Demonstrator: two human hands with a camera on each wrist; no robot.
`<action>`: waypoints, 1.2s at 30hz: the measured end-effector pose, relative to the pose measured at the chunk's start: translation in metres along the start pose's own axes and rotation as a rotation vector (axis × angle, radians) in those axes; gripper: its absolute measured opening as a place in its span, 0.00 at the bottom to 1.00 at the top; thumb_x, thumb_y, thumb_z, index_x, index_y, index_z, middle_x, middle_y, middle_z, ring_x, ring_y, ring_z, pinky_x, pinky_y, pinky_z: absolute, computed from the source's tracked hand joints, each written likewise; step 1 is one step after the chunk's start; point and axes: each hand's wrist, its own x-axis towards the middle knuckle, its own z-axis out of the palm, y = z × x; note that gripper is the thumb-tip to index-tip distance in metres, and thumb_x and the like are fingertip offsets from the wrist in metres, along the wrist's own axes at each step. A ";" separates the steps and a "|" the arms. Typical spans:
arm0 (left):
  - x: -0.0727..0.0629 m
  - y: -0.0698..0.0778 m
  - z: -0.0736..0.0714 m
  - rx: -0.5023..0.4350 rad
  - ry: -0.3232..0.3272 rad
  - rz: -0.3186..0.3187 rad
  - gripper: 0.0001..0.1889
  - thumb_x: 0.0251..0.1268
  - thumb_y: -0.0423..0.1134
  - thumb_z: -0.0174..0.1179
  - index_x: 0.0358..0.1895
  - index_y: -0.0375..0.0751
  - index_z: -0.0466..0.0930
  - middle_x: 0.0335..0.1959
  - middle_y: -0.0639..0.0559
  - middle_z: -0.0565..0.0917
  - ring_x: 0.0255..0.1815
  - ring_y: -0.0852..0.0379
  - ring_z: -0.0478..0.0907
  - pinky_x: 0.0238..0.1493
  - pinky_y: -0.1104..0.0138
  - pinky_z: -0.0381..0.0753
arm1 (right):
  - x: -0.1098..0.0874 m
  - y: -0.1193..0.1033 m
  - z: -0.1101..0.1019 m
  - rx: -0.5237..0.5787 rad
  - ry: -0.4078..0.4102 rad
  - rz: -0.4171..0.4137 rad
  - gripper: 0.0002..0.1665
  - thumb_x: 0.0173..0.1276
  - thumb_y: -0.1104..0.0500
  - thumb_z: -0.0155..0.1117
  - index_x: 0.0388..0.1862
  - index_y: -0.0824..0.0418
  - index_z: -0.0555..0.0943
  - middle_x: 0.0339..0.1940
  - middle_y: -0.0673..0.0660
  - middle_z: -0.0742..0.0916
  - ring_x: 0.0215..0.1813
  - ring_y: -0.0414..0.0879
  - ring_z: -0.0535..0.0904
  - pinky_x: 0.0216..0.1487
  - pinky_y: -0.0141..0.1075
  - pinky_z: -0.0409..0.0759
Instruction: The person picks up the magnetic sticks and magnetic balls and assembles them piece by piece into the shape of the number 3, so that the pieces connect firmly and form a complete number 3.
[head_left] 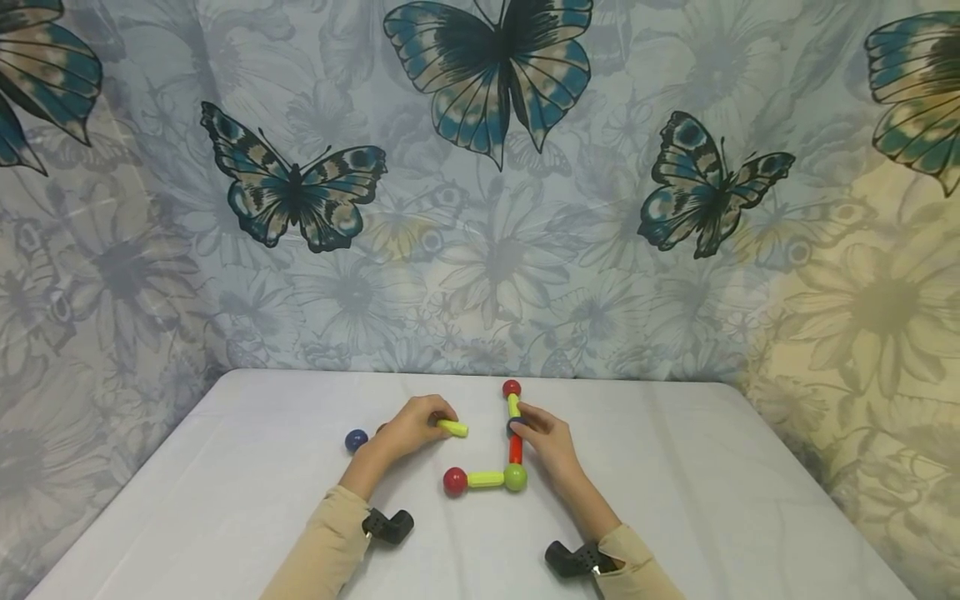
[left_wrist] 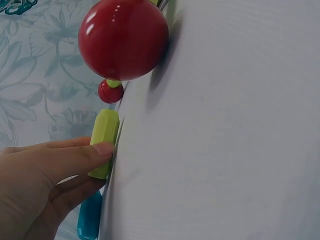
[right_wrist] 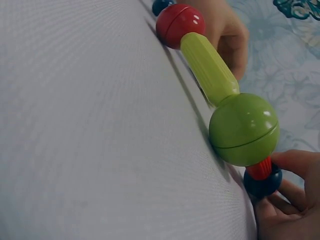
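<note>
My left hand [head_left: 412, 425] pinches a loose yellow-green rod [head_left: 453, 428] between thumb and fingers. Over at the joined pieces, my right hand [head_left: 553, 442] holds a dark blue ball [right_wrist: 262, 184], partly covered by its fingers. From that ball a red rod [head_left: 516, 451] runs nearer to a green ball [head_left: 515, 477]. Another yellow-green rod [head_left: 486, 480] links the green ball to a red ball [head_left: 455, 481] on its left. Beyond the blue ball, a short yellow-green rod [head_left: 513, 405] leads to a second red ball [head_left: 512, 387].
A loose blue ball [head_left: 356, 441] lies left of my left hand. In the left wrist view, a blue rod [left_wrist: 90, 216] shows just past the left fingers. The white table [head_left: 712, 483] ends at a butterfly-patterned backdrop [head_left: 502, 275].
</note>
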 end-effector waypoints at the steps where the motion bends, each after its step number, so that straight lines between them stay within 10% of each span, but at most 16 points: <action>1: 0.000 0.000 0.000 0.001 0.004 0.003 0.10 0.54 0.29 0.69 0.40 0.42 0.85 0.38 0.53 0.86 0.43 0.58 0.81 0.50 0.63 0.81 | 0.000 -0.001 0.000 -0.003 0.000 -0.002 0.29 0.65 0.58 0.68 0.65 0.60 0.75 0.69 0.60 0.77 0.73 0.56 0.70 0.71 0.48 0.70; 36: 0.060 0.009 0.010 0.083 0.064 0.009 0.08 0.62 0.26 0.62 0.44 0.33 0.83 0.43 0.42 0.85 0.47 0.48 0.82 0.52 0.58 0.81 | 0.001 0.001 0.002 -0.016 0.029 -0.021 0.27 0.65 0.61 0.67 0.63 0.62 0.77 0.66 0.61 0.79 0.71 0.56 0.72 0.68 0.46 0.72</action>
